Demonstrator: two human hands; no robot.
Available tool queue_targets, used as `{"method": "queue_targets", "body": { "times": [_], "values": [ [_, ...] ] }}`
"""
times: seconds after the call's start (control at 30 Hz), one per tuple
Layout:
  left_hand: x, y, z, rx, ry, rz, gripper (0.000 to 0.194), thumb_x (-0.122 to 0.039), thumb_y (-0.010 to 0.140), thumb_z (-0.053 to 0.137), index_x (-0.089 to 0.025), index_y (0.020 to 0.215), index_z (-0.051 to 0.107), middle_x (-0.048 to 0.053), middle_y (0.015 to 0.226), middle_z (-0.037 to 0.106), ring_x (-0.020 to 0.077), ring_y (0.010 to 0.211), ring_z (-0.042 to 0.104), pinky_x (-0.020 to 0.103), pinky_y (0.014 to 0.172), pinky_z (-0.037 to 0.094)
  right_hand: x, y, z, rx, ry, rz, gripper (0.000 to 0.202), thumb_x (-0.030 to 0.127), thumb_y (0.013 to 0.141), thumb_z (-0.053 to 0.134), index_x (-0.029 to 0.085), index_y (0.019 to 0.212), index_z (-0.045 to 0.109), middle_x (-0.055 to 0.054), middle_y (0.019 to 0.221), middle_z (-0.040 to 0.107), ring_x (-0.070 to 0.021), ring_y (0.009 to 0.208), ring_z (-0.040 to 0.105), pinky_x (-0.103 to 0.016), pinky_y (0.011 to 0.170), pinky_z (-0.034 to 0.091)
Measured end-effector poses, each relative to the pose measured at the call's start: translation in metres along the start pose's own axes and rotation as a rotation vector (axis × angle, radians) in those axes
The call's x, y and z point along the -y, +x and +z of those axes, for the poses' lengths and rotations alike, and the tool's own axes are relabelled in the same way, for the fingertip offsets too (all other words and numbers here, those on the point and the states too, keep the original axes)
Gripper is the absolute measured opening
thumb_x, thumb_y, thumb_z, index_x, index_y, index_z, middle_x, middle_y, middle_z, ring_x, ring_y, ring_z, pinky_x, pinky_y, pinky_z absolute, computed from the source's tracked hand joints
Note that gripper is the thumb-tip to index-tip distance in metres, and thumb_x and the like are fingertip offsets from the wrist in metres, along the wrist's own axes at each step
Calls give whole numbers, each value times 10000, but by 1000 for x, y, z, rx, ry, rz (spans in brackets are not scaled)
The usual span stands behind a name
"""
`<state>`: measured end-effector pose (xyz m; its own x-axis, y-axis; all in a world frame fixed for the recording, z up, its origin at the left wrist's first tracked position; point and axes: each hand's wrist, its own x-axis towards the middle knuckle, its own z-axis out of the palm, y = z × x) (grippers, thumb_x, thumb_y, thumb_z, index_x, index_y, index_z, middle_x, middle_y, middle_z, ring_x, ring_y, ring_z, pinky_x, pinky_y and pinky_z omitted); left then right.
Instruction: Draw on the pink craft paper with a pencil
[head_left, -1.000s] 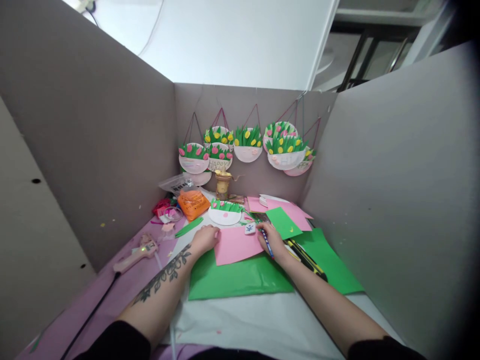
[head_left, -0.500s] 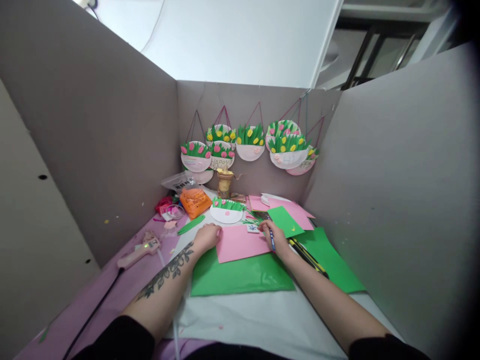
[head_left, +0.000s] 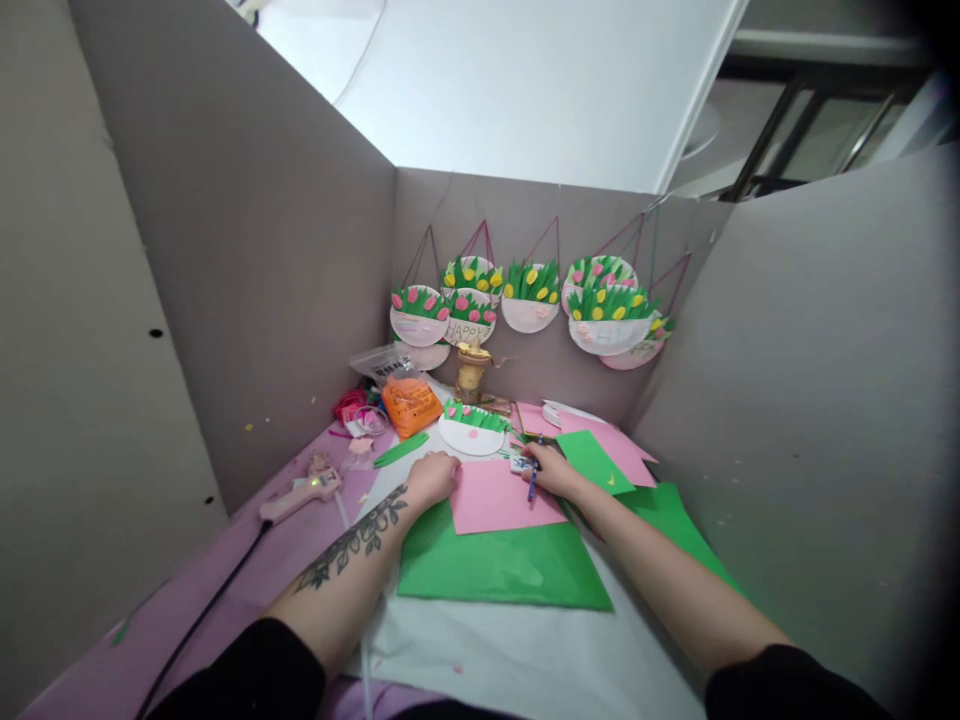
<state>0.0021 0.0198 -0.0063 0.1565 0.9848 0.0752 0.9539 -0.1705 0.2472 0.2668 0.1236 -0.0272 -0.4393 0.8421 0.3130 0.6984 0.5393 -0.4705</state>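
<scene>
My left hand (head_left: 433, 480) is closed at the upper left corner of a sheet of pink paper (head_left: 491, 500), thumb and fingers at its edge. Under that sheet lies a larger sheet of green paper (head_left: 517, 575). Over the pink sheet's right side, my right hand (head_left: 553, 470) holds a blue pencil (head_left: 532, 482), tilted between its fingers. Its fingertips reach a small white block with blue marks (head_left: 519, 464), which looks like an eraser. Whether they grip it, I cannot tell. Just beyond stands a paper-plate basket (head_left: 471, 435) with green paper grass and pink flowers.
A pink hot glue gun (head_left: 304, 495) with a black cord lies left. Behind it sit an orange packet (head_left: 411, 405) and a brown pot (head_left: 471, 372). More green paper (head_left: 596, 462) lies right. Finished plate baskets (head_left: 531, 312) hang on the grey back panel (head_left: 517, 370).
My right hand has shifted to the small white block, and its fingertips now touch or cover part of it. The pencil stays in that hand. The whole view has swung slightly.
</scene>
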Motion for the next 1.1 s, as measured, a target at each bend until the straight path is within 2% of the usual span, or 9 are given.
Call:
{"method": "queue_targets", "body": {
  "times": [0.17,0.3,0.43,0.53,0.63,0.77,0.87,0.97,1.1],
  "values": [
    [-1,-1,-1,-14,15,-3,262,-252,791,467,-214,994,629,111,1030,606,251,967,558,350,801,436,21,11,0,-191,321,68,318,300,633,644,180,918,573,-24,848,614,-174,761,556,-305,714,434],
    [-4,-3,-5,-43,72,-153,368,-372,698,614,-167,1003,606,155,1091,566,296,1045,517,375,840,422,58,28,18,-82,265,-18,304,260,590,692,186,861,575,-18,844,610,-175,763,552,-297,699,433],
    [-5,-4,-10,-70,79,-235,575,-456,626,678,-120,1075,550,193,1120,560,323,1065,517,389,860,419,90,47,53,-31,175,-128,278,260,582,723,200,807,570,-17,804,602,-181,760,536,-294,676,424],
    [-4,-4,-12,16,69,-244,536,-483,668,630,-125,1062,562,171,1067,612,309,1004,572,374,804,456,104,59,73,-80,144,-151,292,252,604,708,210,845,549,-25,860,594,-196,847,523,-315,745,410],
    [-3,-3,-14,75,89,-240,471,-505,703,578,-153,1015,601,143,1055,641,287,989,594,343,771,476,106,62,76,-108,257,-78,318,327,644,678,213,899,525,-39,912,597,-193,848,539,-320,750,413],
    [-4,-3,-15,111,113,-249,458,-515,695,580,-152,968,637,150,1045,653,276,976,607,311,746,481,94,49,50,-131,735,43,379,561,807,402,207,898,505,-47,775,625,-172,698,586,-286,614,442],
    [-5,-2,-15,104,104,-226,442,-497,701,577,-145,961,639,152,1026,659,274,959,614,310,731,482,87,28,27,-83,1043,244,547,684,780,304,184,802,524,-41,553,579,-139,445,509,-244,432,369],
    [-4,-1,-13,95,96,-210,394,-462,703,573,-151,935,640,142,1011,663,264,949,615,290,711,474,92,-1,21,-73,1073,296,413,582,748,469,175,737,534,-11,501,552,-97,371,438,-213,378,304],
    [-1,3,-10,91,50,-135,283,-385,703,554,-176,875,635,102,967,672,232,882,623,267,662,452,113,-34,36,-15,935,249,174,325,679,585,190,646,479,54,443,482,-73,361,380,-195,372,262]
  ]
}}
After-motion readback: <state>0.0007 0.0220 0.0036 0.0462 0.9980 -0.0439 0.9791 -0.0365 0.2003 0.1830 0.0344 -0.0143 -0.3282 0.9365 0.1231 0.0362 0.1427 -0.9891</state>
